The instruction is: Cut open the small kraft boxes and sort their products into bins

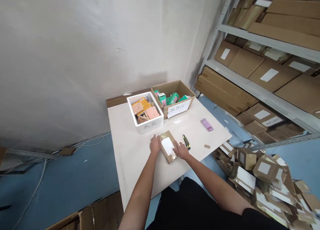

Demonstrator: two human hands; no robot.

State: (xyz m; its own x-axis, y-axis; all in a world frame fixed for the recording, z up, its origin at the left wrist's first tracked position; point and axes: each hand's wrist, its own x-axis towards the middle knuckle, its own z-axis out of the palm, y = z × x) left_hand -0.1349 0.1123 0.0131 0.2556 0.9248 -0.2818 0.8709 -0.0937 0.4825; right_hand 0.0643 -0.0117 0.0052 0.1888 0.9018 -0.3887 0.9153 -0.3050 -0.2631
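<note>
A small flat cardboard box (168, 146) with a white label and shiny clear tape lies on the table in front of me. My left hand (155, 144) grips its left edge, while my right hand (181, 150) holds the opposite edge, fingers partly over the label side. Just right of the box is a black and yellow utility knife (186, 142), not touched by either hand. Behind the box stands a white foam bin (150, 125) of orange and pink packets. Beside that bin, an open carton (178, 109) with a handwritten sign contains green and white boxes.
The white table (135, 150) also bears a blurred purple item (207, 124) and a small brown scrap (207, 146). Metal shelves (250, 83) packed with cartons rise on the right. Below them, a heap of parcels (265, 176) covers the blue floor. Cables (41, 176) run along the left floor.
</note>
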